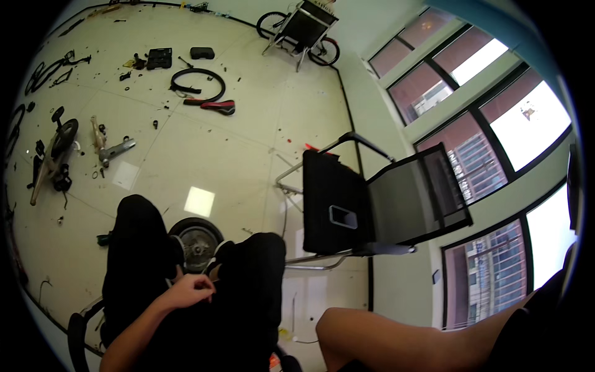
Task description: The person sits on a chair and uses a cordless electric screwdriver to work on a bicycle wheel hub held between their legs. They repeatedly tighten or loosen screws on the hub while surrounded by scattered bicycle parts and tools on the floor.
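Observation:
My left hand (192, 290) is held over my lap, its fingers curled together; whether anything is inside them is hidden. My right arm (403, 338) is bent at the lower right, and its hand is out of the picture. Between my feet on the floor lies a small wheel (197, 247) with a black tyre and a grey metal hub, just beyond my left hand. My knees, in black trousers, stand on either side of it.
A black mesh chair (334, 204) with a phone (343, 217) on its seat stands to my right. Farther off lie a tyre (220, 80), a red-and-black saddle (218, 106), toolboxes (159, 59) and grey frame parts (116, 150). Wheeled parts (62, 139) spread left; a bicycle (325, 51) stands behind.

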`<state>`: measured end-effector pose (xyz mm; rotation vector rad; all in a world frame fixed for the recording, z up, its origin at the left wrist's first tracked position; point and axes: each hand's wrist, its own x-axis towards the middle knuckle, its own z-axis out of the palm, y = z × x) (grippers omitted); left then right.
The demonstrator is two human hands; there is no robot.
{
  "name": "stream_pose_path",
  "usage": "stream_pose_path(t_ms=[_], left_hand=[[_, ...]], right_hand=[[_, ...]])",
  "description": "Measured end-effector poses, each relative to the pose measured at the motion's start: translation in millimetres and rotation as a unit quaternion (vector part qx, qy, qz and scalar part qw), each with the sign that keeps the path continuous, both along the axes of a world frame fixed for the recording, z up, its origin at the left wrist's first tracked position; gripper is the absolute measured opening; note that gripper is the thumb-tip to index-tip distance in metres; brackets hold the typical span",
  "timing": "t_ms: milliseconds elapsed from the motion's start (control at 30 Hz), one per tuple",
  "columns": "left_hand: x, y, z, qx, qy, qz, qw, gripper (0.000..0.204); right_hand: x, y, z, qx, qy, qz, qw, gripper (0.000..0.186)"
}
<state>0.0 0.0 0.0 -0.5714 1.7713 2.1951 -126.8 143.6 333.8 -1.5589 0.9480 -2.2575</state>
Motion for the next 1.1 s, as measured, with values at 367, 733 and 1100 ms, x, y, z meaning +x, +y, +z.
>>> stream_pose_path(t_ms=[367,733,1100], left_hand=[[-24.6,-32.3,2.7,0.020,0.077,0.036,0.996,0.008],[-60.4,-119.7,16.6,0.128,0.011,0.279,0.952,0.018],[-67.9,-104.4,22.4,0.233,0.086,0.260,0.933,0.030]], right_hand=[[25.5,-56.4,-11.2,-0.144,-0.005,-0.149,0.978,0.039],[-33.6,-92.1,-269.2,0.387,-0.419,-0.121,0.813,0.030],[-6.8,-108.4,-301.9,0.388,-0.501,0.049,0.772,0.017]])
